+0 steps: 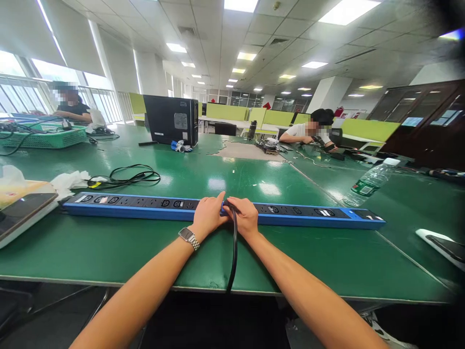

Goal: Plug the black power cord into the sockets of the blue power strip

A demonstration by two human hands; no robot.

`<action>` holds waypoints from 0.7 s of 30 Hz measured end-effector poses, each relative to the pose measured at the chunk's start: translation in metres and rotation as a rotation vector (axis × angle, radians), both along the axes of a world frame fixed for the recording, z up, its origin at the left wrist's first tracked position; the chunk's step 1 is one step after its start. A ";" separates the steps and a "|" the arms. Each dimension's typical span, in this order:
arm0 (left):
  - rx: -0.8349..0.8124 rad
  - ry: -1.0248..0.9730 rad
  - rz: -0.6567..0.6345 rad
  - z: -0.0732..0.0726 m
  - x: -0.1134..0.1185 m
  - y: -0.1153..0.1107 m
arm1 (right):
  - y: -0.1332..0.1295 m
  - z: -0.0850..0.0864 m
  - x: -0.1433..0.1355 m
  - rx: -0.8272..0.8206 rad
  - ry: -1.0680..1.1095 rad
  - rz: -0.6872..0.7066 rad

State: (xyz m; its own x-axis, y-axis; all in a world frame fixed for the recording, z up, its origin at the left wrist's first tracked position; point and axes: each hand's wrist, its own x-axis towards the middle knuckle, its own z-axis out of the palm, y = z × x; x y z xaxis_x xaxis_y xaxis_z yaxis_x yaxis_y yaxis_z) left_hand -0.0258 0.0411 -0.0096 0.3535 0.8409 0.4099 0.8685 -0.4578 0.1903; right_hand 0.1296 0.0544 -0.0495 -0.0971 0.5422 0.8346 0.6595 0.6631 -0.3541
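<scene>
A long blue power strip [127, 212] with a black socket face lies across the green table in front of me. My left hand [209, 213] is closed over its middle, the thumb reaching toward the plug. With the fingers of my right hand [246, 215] I grip the black plug [228, 203] at the strip's sockets. From it a thick black power cord [234, 252] hangs down over the table's front edge. Fingers hide the plug's front, so I cannot tell how deep it sits in the socket.
Beyond the strip are a coiled black cable [134, 177], a black computer case [170, 120] and a green basket [69, 137]. A tilted water bottle [370, 182] stands right; phones [27, 211] lie at both sides. Two people [308, 128] sit across the table.
</scene>
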 end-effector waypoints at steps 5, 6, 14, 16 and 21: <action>0.002 -0.003 0.000 0.001 0.000 0.000 | -0.001 0.000 0.000 -0.019 0.045 0.027; 0.003 -0.006 0.000 0.000 0.000 0.000 | -0.002 0.001 -0.001 -0.029 0.039 0.021; 0.035 -0.032 -0.015 -0.005 0.000 0.001 | -0.003 0.011 -0.011 -0.143 -0.106 -0.320; 0.036 -0.046 -0.014 -0.006 -0.001 0.002 | 0.000 0.010 -0.015 -0.180 -0.142 -0.390; 0.063 -0.052 -0.012 -0.007 0.000 0.002 | 0.004 0.006 -0.019 -0.212 -0.189 -0.388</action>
